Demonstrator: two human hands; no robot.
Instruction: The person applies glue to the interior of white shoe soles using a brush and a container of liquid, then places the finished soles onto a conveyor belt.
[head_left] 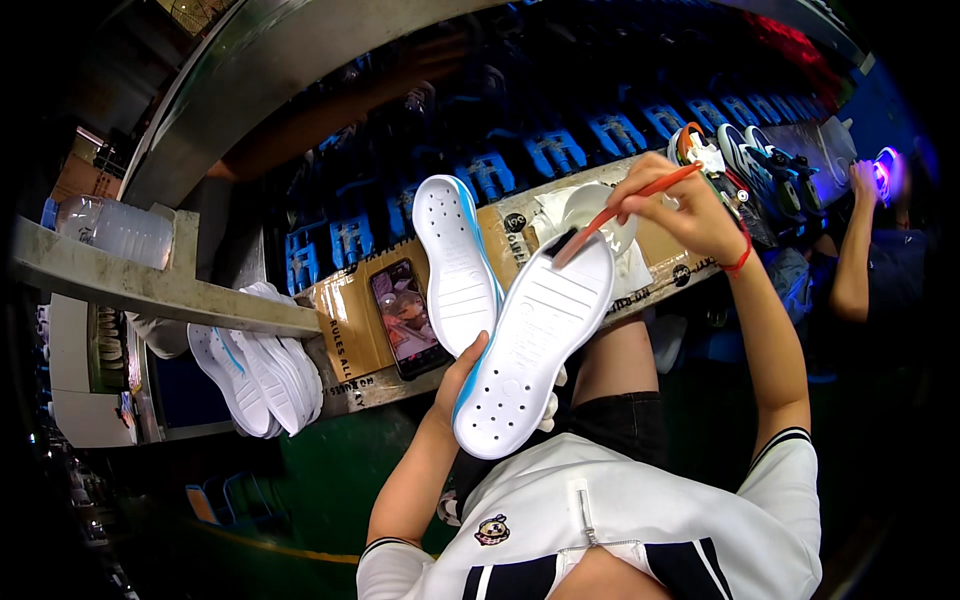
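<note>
A white shoe sole (535, 350) with a blue side edge and small holes lies tilted in front of me. My left hand (462, 378) grips it by its left side near the middle. In my right hand (685, 212) is a brush (630, 208) with a red handle, its tip against the far end of the sole. Beside that tip shows a small dark patch. Behind it, a second white sole (452, 265) lies on the bench, partly overlapped by the first. A white bowl (606, 212) stands just beyond the brush, partly hidden by my right hand.
A phone (408, 318) lies on brown cardboard (345, 325). At left, a stack of white soles (265, 365) sits below a metal rail (170, 285) bearing a clear plastic container (115, 230). Several blue holders (555, 150) line the far side. Shoes (765, 165) and another person's hand (863, 182) are at right.
</note>
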